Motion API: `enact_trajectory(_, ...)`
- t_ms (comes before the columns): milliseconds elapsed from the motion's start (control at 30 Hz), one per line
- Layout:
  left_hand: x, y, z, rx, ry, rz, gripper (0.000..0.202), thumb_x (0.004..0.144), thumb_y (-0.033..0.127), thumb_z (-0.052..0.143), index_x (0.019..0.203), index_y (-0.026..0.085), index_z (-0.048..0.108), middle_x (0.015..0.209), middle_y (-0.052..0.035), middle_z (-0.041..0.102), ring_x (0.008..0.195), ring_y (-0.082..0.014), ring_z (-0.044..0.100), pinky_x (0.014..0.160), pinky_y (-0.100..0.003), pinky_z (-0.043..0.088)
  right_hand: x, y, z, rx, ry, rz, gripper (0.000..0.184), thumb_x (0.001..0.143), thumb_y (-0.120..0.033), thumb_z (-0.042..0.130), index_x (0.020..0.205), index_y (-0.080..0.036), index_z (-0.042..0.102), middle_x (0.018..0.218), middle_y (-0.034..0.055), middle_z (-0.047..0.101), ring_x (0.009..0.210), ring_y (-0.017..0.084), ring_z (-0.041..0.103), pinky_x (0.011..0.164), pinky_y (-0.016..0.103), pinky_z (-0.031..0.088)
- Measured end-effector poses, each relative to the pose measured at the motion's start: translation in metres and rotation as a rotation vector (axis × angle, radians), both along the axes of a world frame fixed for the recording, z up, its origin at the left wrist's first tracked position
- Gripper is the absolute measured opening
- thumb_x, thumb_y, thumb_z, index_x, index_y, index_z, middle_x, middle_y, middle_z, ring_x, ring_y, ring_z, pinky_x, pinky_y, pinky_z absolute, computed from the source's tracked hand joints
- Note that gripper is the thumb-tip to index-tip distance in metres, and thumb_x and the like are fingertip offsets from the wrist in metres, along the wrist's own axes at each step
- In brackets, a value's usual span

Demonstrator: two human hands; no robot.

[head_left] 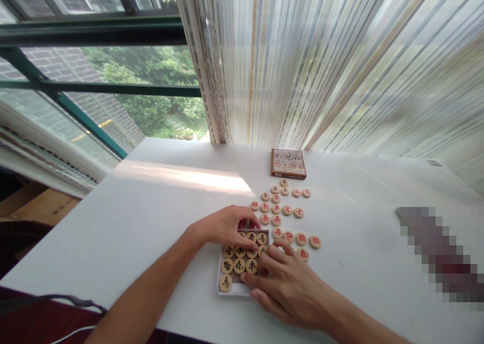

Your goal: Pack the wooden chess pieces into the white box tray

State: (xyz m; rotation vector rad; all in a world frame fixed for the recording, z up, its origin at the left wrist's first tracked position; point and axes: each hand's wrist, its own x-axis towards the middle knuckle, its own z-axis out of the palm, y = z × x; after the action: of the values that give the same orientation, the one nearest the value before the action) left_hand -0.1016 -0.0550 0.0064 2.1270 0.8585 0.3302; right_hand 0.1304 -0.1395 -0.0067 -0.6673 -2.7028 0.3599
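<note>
A shallow white box tray [240, 290] holds wooden Chinese chess pieces with black characters, among them a horse piece [226, 283] in its near left corner. My left hand [230, 227] is closed around the far side of the tray, fingers behind the wall and thumb over the pieces. Over the right side of the tray, my right hand [282, 281] has its fingers bent down among the pieces, beside a chariot piece [251, 266]. Whatever lies under those fingers is hidden. Just beyond the tray, several red-character pieces [276, 220] lie loose on the table.
The printed box lid [288, 163] lies at the back of the white table [170, 198]. A few black pieces [275, 189] sit among the red ones. A blurred-out object [442, 256] is on the right. Curtains [257, 67] and a window stand behind the table.
</note>
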Motion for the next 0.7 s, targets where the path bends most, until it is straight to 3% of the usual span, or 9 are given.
enact_trajectory(200,-0.001,0.001,-0.003,0.012,-0.021,0.000,0.037,0.075,0.040,0.083,0.104,0.019,0.073,0.089,-0.0017,0.067,0.078,-0.0162,0.059,0.070,-0.025,0.048,-0.001,0.001,0.001,0.012,0.046,0.003,0.022,0.101,-0.036,0.054,0.119,-0.030,0.066,0.092,0.0010,0.063,0.088,0.019,0.053,0.098,0.038,0.028)
enact_trajectory(333,-0.001,0.000,-0.002,0.018,-0.046,0.034,0.035,0.079,0.044,0.080,0.102,0.019,0.074,0.085,-0.0016,0.067,0.072,-0.0141,0.057,0.065,-0.024,0.047,0.003,0.003,0.003,0.021,0.116,0.001,0.026,0.100,-0.032,0.056,0.123,-0.029,0.067,0.089,0.0010,0.061,0.085,0.020,0.051,0.098,0.040,0.030)
enact_trajectory(500,0.001,0.004,-0.006,0.235,-0.144,0.258,0.023,0.092,0.038,0.067,0.087,0.017,0.076,0.076,-0.0027,0.067,0.065,-0.0125,0.054,0.064,-0.025,0.046,0.018,0.016,0.011,0.104,0.214,-0.049,0.038,0.099,-0.027,0.055,0.135,-0.020,0.061,0.093,0.0054,0.062,0.087,0.022,0.050,0.091,0.042,0.034)
enact_trajectory(600,-0.001,0.010,-0.014,0.381,-0.170,0.400,0.024,0.095,0.036,0.063,0.085,0.017,0.074,0.075,-0.0025,0.067,0.067,-0.0131,0.055,0.069,-0.026,0.048,0.034,0.030,0.015,0.172,0.276,-0.175,0.038,0.099,-0.021,0.053,0.136,-0.019,0.061,0.096,0.0073,0.064,0.089,0.023,0.052,0.089,0.043,0.036)
enact_trajectory(700,-0.005,0.016,-0.022,0.424,-0.149,0.466,0.023,0.096,0.034,0.061,0.084,0.018,0.072,0.077,-0.0026,0.068,0.069,-0.0138,0.056,0.071,-0.027,0.048,0.055,0.051,0.013,0.218,0.330,-0.343,0.036,0.099,-0.018,0.053,0.132,-0.024,0.065,0.096,0.0071,0.065,0.092,0.024,0.056,0.087,0.043,0.039)
